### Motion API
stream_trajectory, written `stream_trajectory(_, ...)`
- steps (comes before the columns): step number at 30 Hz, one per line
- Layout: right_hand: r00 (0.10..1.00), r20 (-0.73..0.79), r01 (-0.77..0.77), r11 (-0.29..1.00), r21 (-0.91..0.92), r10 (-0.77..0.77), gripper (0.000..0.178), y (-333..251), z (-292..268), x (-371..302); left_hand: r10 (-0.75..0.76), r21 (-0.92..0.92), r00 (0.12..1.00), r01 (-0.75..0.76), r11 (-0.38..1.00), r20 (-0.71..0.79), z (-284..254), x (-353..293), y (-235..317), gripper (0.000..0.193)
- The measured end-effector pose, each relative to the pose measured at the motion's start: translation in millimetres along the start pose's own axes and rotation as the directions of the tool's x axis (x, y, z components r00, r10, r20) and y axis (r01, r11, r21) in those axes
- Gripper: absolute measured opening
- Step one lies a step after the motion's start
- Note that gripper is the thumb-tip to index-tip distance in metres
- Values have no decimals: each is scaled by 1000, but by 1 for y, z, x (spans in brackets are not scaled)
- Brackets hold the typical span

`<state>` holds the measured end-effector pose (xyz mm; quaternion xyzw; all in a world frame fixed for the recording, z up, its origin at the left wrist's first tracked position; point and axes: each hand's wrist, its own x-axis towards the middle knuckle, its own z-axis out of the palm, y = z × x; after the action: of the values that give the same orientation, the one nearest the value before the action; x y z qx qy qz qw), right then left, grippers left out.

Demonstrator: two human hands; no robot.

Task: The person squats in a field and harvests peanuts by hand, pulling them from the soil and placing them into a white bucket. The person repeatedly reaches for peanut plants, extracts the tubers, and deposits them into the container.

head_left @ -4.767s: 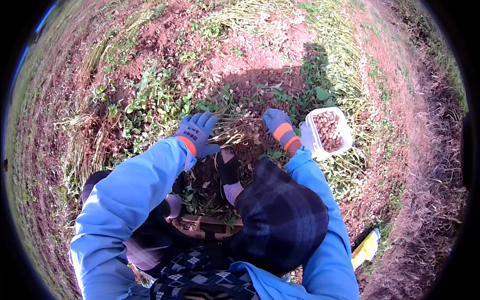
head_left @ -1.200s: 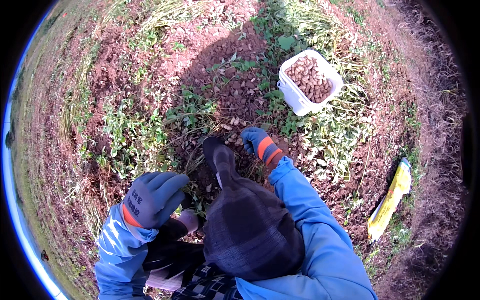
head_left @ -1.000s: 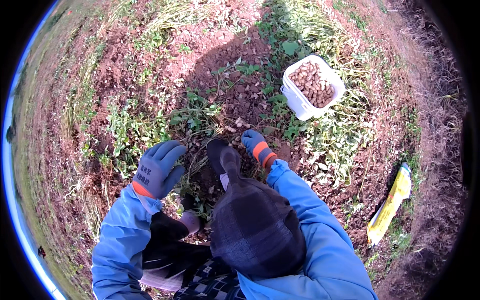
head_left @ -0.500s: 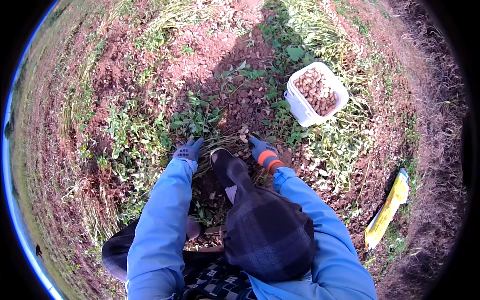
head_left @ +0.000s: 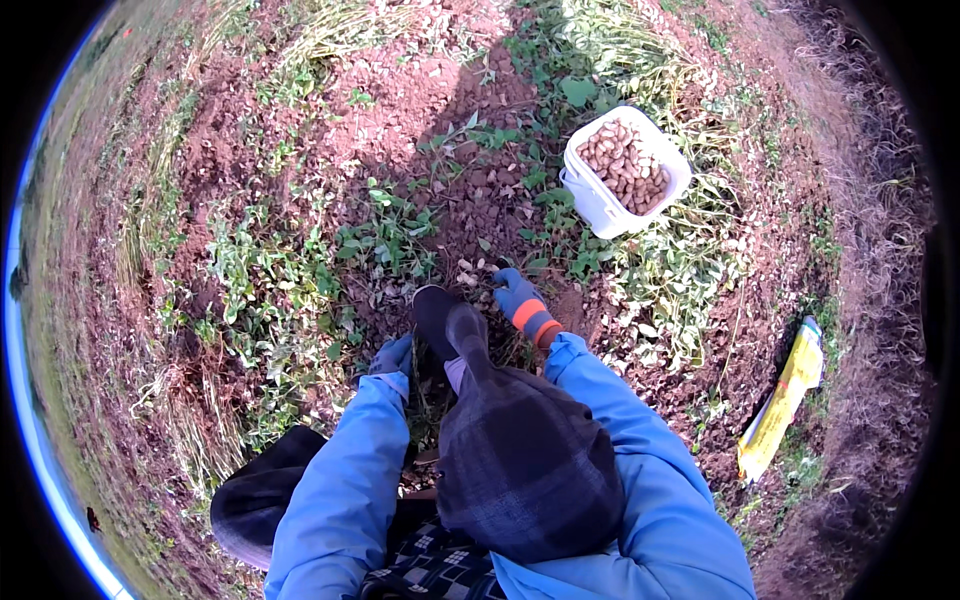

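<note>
Down by the dark shoe (head_left: 435, 315), held the right hand (head_left: 516, 293) low to the soil (head_left: 575, 305), just beside a small cluster of peanuts (head_left: 474, 272)! Had it gloved in grey-blue, banded with orange at the wrist, with the fingers bent inward, toward the cluster. Gripping one? Could not tell at that angle.

Over on the other side of the shoe, nearer the body, had the left hand (head_left: 392, 355) tucked low, partly hidden behind the left sleeve (head_left: 345, 470). Open or closed? Could not tell there either, with just the back of it in view. Had a big plaid knee (head_left: 530, 460) right in the middle, between the left sleeve and the right sleeve (head_left: 650, 440).

And up ahead, beyond the right hand, had a white bucket (head_left: 603, 218) standing among leaves, loaded with more peanuts, nice and full! Saw green plants (head_left: 265, 275) ahead of the left hand, and a heap of pale stalks (head_left: 210, 430) farther out to the left. Spotted a yellow bag (head_left: 783, 400) on the ground far to the right, well apart from both hands, near the dry grass (head_left: 870, 330). Had a broad shadow (head_left: 500, 90) across the ground ahead, left of the bucket.
</note>
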<state>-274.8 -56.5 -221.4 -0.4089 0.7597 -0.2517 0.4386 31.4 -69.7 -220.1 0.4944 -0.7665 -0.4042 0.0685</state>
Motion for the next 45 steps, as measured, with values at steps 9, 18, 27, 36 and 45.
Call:
stream_trajectory(9, 901, 429, -399, 272, 876, -61, 12, -54, -65, -18, -210, 196, 929, 277, 941, -305, -104, 15, 30, 25)
stream_trajectory(18, 980, -92, -139, 937, 321, 177, 29, 30, 13, -22, 115, -133, 974, -142, 981, -193, -212, 14, 197, 24)
stream_trajectory(27, 953, -122, -266, 958, 104, 277, 46, 22, 46, 1, 511, 21, 856, -514, 857, 80, -227, -54, 300, 21)
stream_trajectory(36, 874, 319, -483, 590, 646, 367, 16, -13, 8, -19, 511, 41, 853, -517, 855, 106, -231, -66, 280, 25)
stream_trajectory(45, 975, -46, -136, 751, 646, 216, 20, -28, 14, -45, 491, 2, 865, -494, 869, 102, -237, -68, 268, 27)
